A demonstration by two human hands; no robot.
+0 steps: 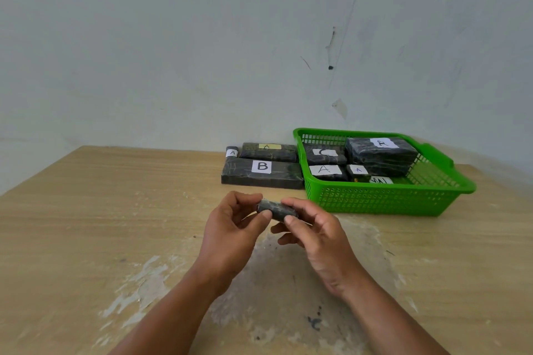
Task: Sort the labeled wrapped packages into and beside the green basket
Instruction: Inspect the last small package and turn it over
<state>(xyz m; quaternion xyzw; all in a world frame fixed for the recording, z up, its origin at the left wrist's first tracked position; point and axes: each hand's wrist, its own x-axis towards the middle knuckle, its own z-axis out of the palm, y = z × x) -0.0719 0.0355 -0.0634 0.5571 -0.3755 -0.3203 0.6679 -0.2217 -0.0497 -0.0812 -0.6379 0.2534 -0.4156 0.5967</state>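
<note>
A small dark wrapped package (pixel 276 208) is held above the table between my left hand (pixel 233 229) and my right hand (pixel 314 232); each pinches one end with thumb and fingers. Its label is hidden. The green basket (pixel 383 199) stands at the back right and holds several dark packages, among them a big one (pixel 380 154) and smaller ones labeled C (pixel 324 154) and A (pixel 326 171). Left of the basket lie a long package labeled B (pixel 261 173), a package with a yellow A label (pixel 269 150) and a tiny A package (pixel 232 152).
The wooden table (pixel 86 225) has worn pale patches near its front middle. A pale wall rises right behind the basket and the packages. The table's left edge runs diagonally at the far left.
</note>
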